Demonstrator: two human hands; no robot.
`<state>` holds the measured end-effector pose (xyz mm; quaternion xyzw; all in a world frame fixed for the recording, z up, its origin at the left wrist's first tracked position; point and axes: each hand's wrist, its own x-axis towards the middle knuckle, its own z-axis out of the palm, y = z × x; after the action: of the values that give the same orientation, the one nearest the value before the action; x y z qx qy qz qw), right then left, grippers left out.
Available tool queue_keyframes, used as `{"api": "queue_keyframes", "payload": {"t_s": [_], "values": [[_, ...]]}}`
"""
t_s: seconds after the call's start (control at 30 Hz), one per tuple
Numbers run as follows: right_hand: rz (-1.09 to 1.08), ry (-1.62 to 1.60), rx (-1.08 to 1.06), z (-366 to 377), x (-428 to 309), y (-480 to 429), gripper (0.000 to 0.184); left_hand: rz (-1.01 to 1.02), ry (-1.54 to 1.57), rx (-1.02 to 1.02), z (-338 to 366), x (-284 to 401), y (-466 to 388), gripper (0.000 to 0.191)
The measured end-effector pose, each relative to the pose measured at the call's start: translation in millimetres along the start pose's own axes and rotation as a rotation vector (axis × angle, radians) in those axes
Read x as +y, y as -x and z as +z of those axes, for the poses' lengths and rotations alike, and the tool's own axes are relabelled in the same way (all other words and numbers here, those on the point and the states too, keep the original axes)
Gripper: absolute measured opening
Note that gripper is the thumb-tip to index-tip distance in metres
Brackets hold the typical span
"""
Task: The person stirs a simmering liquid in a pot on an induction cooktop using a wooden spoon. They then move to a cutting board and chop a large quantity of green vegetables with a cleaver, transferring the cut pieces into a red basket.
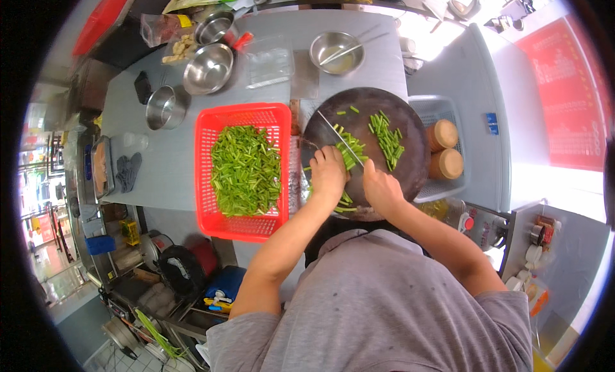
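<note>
My right hand (383,188) grips a kitchen knife (340,136), its blade seen nearly edge-on over a bunch of green stalks (354,148). The stalks lie on a round, dark chopping board (408,127). On the left side of the blade, my left hand (328,172) presses the bunch down with its fingers bent. Short cut pieces (387,140) form a separate pile to the right of the knife. A red plastic basket (202,170) stands left of the board and holds many cut green pieces (246,170).
Behind the board sits a steel bowl (331,67) with chopsticks and some liquid. Further steel bowls (209,69) and a clear plastic tray (269,62) are at the back left. Right of the board, a grey basket (439,187) holds two brown-lidded containers (447,148).
</note>
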<state>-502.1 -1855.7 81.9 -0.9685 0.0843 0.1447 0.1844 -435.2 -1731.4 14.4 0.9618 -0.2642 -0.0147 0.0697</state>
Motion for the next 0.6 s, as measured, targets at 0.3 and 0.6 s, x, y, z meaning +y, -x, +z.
{"api": "queue_keyframes", "payload": {"t_s": [0.3,0.6], "values": [[-0.033,-0.165,0.131,-4,21,1,0.020,0.005,0.123,0.036,-11,-7,-7,0.063],[-0.018,-0.219,0.137,-23,17,55,0.023,-0.065,0.107,-0.142,-45,-17,-4,0.103]]}}
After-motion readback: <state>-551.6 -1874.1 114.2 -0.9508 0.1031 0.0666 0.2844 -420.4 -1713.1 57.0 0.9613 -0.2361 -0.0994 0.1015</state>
